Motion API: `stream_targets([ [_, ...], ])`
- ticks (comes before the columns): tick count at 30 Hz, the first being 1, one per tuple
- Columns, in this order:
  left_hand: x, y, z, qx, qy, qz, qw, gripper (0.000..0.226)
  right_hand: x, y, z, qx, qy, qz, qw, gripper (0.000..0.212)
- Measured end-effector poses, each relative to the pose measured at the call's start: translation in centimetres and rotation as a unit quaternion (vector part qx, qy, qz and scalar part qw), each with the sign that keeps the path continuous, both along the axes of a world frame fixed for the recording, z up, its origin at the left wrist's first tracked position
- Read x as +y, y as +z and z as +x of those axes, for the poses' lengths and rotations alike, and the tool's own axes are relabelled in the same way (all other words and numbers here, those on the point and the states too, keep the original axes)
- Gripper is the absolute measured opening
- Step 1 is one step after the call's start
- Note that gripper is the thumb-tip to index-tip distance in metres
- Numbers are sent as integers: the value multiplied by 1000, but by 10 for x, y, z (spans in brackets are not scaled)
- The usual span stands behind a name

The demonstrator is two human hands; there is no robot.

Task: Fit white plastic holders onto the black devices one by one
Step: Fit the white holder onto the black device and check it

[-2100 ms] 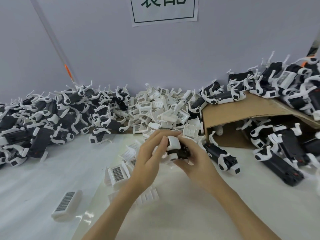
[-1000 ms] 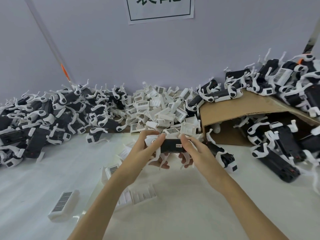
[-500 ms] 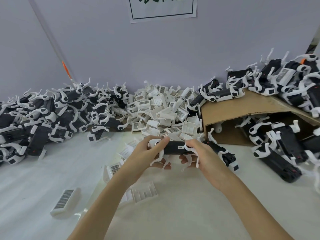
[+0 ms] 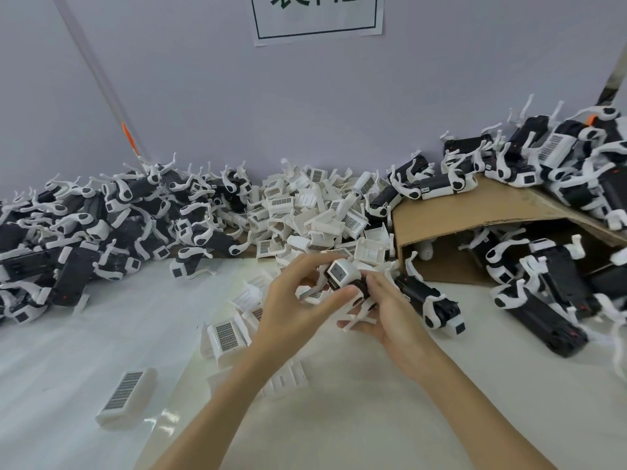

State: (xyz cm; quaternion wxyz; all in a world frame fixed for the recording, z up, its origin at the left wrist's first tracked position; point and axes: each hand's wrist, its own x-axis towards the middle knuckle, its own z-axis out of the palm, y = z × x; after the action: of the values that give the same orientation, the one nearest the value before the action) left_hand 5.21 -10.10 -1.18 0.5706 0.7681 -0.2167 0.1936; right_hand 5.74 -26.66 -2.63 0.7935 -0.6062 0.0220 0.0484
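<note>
— So, what are the hands doing?

— Both meet above the middle of the surface (image 4: 101, 340). The left hand (image 4: 291, 308) curls its fingers and thumb round the near end of a black device (image 4: 359, 285), where a white plastic holder (image 4: 343, 271) caps it. The right hand (image 4: 390, 308) grips the same device from the other side, thumb on top, fingers cupped beneath, with thin white legs poking out between them.

— And the arms?

— Bare forearms rise from the bottom edge and converge, wrists slightly bent.

— Around them?

— Just behind lies a heap of loose holders (image 4: 315, 212), some showing barcode labels. A few more sit nearer on the surface, one lone holder (image 4: 127, 396) well to the left. Left of the heap, a pile of fitted devices (image 4: 84, 225) runs along the wall (image 4: 237, 96). On the right, a cardboard box (image 4: 475, 212) lies on its side with more devices in it and on it. A paper sign (image 4: 319, 15) hangs on the wall.
</note>
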Motion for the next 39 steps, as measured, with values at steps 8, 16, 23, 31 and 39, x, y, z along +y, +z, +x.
stream_targets([
  [8, 13, 7, 4, 93, -29, -48, 994, 40, 4, 6, -5, -63, -72, -75, 993, 29],
  [16, 22, 5, 22, 123, 153, -326, 925, 30, -11, -5, 4, -208, -53, -152, 965, 21],
  [23, 35, 5, 30, 161, 174, -389, 890, 53, -9, -31, 4, -215, -13, -645, 733, 39],
  [31, 30, 5, 26, 167, 153, -365, 903, 37, -15, -12, 9, -179, -130, -293, 930, 19],
  [39, 13, -2, 18, 209, 92, -228, 946, 30, -21, 5, 8, -190, -96, -92, 973, 21],
])
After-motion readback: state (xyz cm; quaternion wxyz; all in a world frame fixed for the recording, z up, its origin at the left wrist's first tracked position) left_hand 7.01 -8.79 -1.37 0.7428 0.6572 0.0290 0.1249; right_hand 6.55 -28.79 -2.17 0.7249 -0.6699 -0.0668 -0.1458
